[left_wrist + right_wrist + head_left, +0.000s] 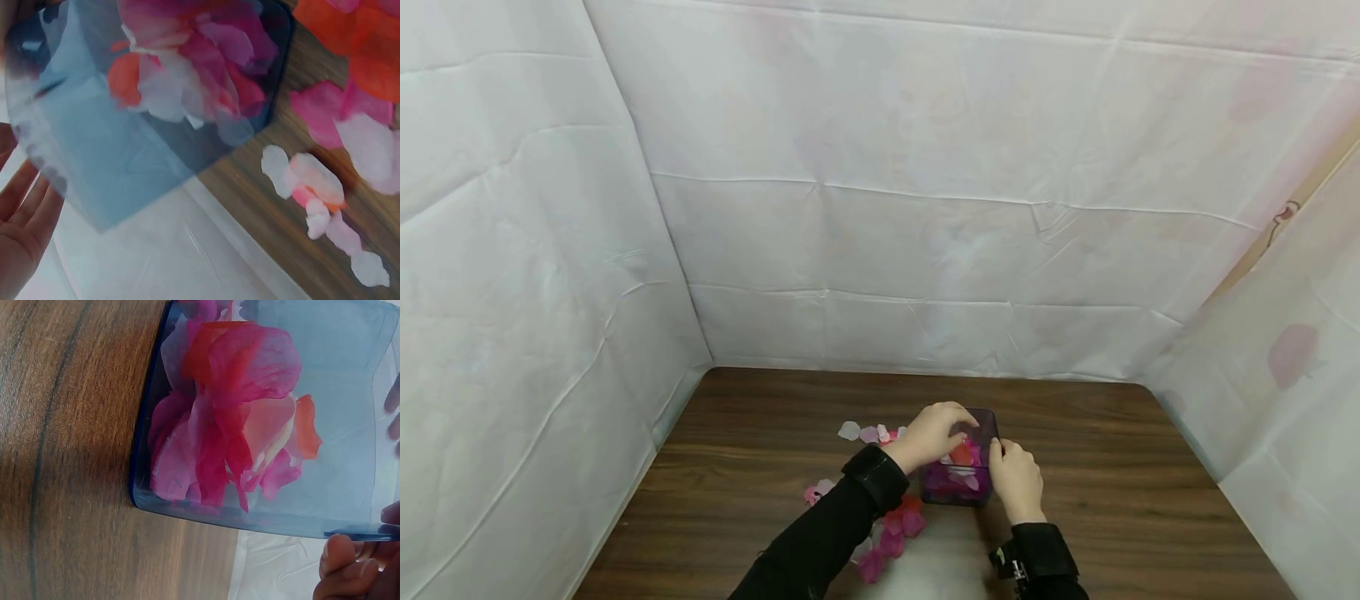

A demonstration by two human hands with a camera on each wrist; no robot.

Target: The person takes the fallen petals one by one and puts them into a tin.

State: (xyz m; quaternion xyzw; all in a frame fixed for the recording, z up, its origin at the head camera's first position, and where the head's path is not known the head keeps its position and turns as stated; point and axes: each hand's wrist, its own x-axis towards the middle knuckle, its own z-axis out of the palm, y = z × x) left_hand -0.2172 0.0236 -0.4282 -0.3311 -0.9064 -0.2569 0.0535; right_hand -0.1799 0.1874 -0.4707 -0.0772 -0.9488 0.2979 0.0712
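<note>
A clear, bluish-purple plastic box (pixel 955 493) stands on the table, holding a heap of pink, red, orange and white artificial petals (pixel 219 425). Over its opening, from the left, reaches my left hand (pixel 934 435), fingers loosely bent with nothing visible in them. The left wrist view has that hand (pixel 25 231) seen partly through and beside the box's wall. My right hand (pixel 1018 482) holds the box's right rim, thumb on one side and fingers on the other; the right wrist view shows its fingers (pixel 350 575) at the rim.
Loose petals (pixel 891 543) lie on the wooden table (pixel 1120 500) left of the box and in front of it, partly hidden by the left forearm. Smaller pale petals (pixel 850 430) lie farther back. White cloth walls (pixel 880 250) enclose the table's back and sides.
</note>
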